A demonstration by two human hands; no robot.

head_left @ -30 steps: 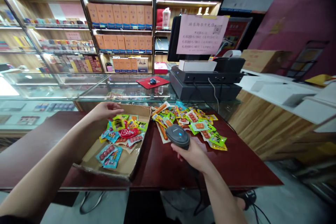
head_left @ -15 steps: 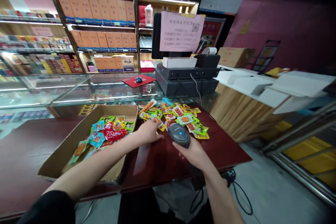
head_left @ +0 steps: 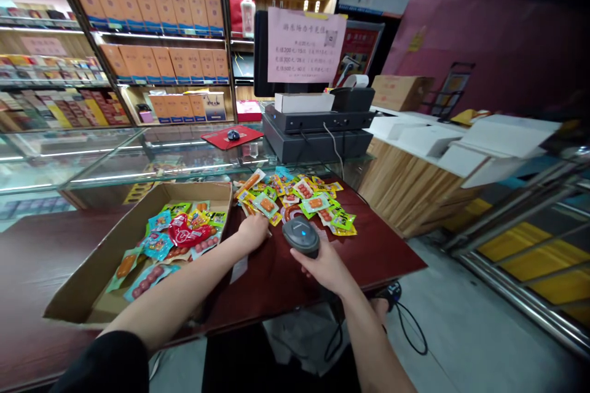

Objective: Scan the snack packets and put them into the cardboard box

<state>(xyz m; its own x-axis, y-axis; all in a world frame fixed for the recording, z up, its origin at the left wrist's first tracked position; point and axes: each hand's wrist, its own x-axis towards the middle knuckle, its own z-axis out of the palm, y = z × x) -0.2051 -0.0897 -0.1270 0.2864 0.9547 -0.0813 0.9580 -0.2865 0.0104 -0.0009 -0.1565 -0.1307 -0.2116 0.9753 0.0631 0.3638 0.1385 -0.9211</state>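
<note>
My right hand (head_left: 322, 265) is wrapped round a dark barcode scanner (head_left: 300, 234) with a small blue light, held over the dark red table (head_left: 382, 252). Just left of it, my left hand (head_left: 254, 231) is closed at the near left edge of a pile of colourful snack packets (head_left: 316, 202); whatever its fingers hold is hidden. Under my left forearm and to its left stands an open cardboard box (head_left: 110, 221), in which lie several packets, among them a red one (head_left: 187, 233) and light blue ones.
Behind the pile, a glass counter (head_left: 175, 150) carries a red mat (head_left: 219, 138) with a mouse, plus a black register (head_left: 318, 138) and a screen with a pink notice (head_left: 306, 46). White boxes (head_left: 424, 135) stand on a wooden counter at right.
My left hand has pulled back slightly from the packets, and its fingers have closed. The scanner stays in my right hand. The camera view has shifted a little.
</note>
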